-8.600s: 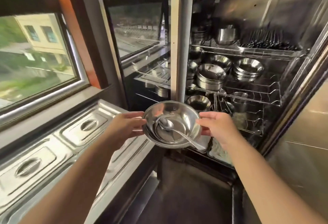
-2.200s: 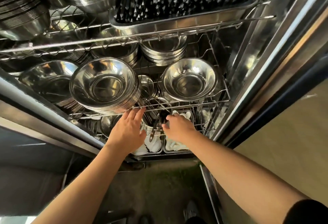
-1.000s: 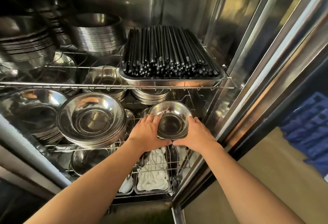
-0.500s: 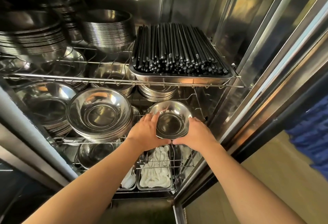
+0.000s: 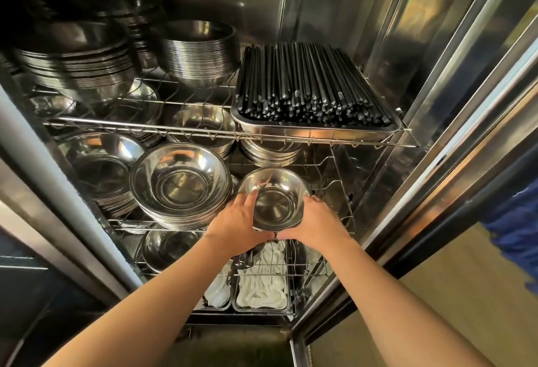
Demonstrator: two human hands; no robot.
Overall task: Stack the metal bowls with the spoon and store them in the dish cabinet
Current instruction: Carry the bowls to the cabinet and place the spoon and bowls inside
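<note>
Steel small bowl [image 5: 273,200] cupped by left hand [image 5: 237,225] and right hand [image 5: 316,222], fingers wrapped on its sides, at middle rack [image 5: 343,215] beside big bowl stack [image 5: 180,186] — placing step; next: seat it, let go

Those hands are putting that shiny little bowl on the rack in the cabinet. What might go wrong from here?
1. The small bowl, gripped by the left hand and right hand, sits near the wire rack's front edge; released too early, it might tip out.
2. The big stack of bowls is close on its left; a nudge may rattle or shift it.
3. The tray of chopsticks hangs low overhead, so lifting could knock it.
</note>
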